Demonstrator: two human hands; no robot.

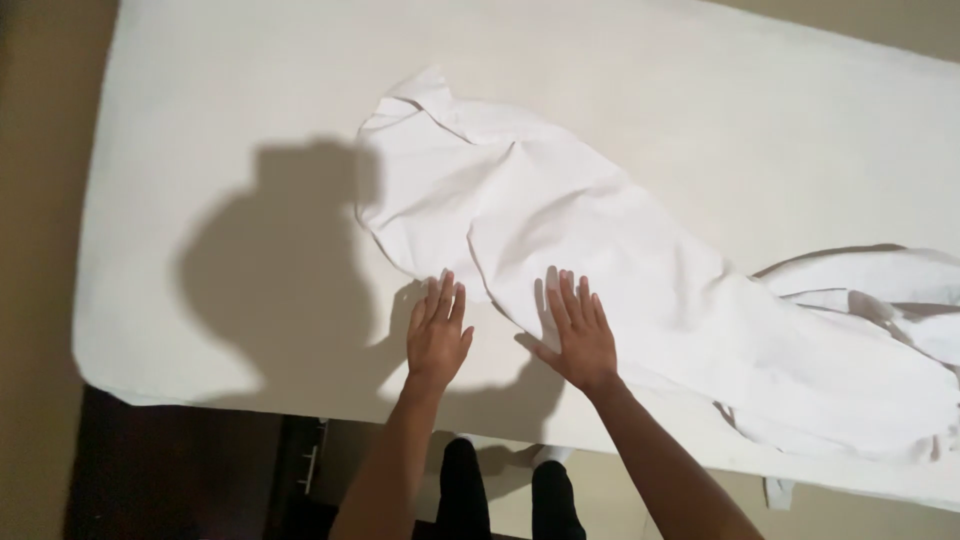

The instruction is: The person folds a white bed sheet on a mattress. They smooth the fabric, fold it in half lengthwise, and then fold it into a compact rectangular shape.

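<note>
A crumpled white cloth (560, 230) lies across a white-covered bed (200, 120), running from the upper middle down to the right edge. My left hand (437, 332) rests flat on the bed surface, fingers spread, its fingertips at the cloth's near edge. My right hand (579, 330) lies flat with spread fingers on the lower edge of the cloth. Neither hand grips anything.
More bunched white fabric (880, 290) lies at the right edge. A beige floor (40, 250) runs along the left side of the bed. Dark furniture with a metal handle (310, 465) sits below the bed's near edge, by my dark trouser legs (465, 490).
</note>
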